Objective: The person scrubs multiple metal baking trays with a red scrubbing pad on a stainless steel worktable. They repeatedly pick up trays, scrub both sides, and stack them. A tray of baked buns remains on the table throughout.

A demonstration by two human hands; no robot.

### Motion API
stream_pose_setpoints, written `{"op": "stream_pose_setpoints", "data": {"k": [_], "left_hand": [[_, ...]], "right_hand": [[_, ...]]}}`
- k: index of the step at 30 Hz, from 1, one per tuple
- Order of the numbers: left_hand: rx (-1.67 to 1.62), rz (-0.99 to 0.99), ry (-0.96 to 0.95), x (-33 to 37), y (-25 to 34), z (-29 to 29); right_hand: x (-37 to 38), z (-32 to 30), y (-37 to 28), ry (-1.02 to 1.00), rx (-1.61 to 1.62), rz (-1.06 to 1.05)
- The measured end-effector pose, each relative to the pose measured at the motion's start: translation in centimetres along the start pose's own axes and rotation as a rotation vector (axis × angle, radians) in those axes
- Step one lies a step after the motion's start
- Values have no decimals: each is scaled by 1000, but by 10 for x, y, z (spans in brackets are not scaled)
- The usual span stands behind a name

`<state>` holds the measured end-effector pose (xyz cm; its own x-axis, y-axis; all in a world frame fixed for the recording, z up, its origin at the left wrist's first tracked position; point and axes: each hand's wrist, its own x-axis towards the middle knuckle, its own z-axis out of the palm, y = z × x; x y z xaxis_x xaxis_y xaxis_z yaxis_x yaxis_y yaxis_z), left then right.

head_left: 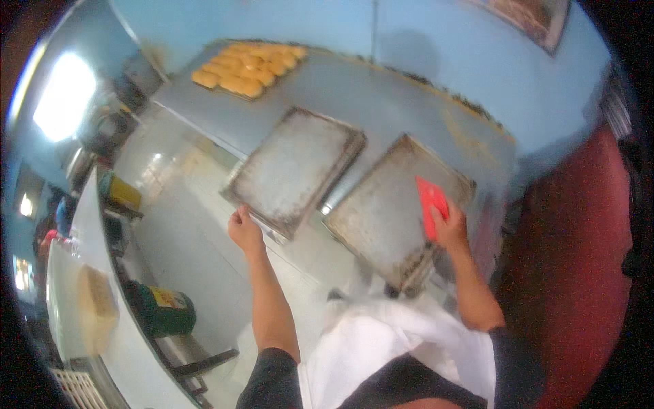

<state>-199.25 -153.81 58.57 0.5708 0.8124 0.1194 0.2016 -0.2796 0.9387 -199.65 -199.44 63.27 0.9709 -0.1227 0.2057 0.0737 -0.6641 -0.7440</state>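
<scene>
My right hand (451, 228) grips a flat red scraper (430, 198), held over the right-hand baking tray (381, 204). That tray is a worn metal one with dark stains along its rim, and nothing shows on its surface. My left hand (245, 228) is closed, its fingertips by the near left edge of another stained metal baking tray (296, 167). Whether the fingers pinch the tray's edge or something small I cannot tell. Both trays lie side by side on a grey table (381, 99), slanted, with their near ends toward me.
A tray of golden baked buns (248, 68) sits at the table's far end, against the blue wall (306, 24). On the left are a white counter (112, 300), a dark green bucket (167, 310) below it and a yellow container (122, 191). Red floor (579, 273) lies on the right.
</scene>
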Motion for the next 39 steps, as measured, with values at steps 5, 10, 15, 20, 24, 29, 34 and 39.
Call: {"op": "stream_pose_setpoints", "data": {"k": [5, 10, 15, 20, 24, 29, 34, 39], "left_hand": [[152, -214, -634, -142, -31, 4], [-228, -796, -1045, -243, -41, 55], [-259, -778, -960, -253, -43, 72], [-232, -860, -867, -258, -14, 72], [-100, -796, -878, -256, -34, 70], [-133, -761, -922, -253, -28, 71], [-25, -697, -948, -253, -30, 65], [35, -684, -942, -248, -47, 70]], "right_hand": [[-32, 7, -13, -258, -29, -35], [-86, 86, -7, -659, -392, -328], [-65, 140, 39, -481, -555, -389], [138, 25, 169, -236, -617, 140], [125, 16, 112, -540, -375, 356], [-22, 76, 9, -1002, -454, -439], [115, 45, 92, -324, -229, 12], [136, 51, 108, -371, -401, 44]]}}
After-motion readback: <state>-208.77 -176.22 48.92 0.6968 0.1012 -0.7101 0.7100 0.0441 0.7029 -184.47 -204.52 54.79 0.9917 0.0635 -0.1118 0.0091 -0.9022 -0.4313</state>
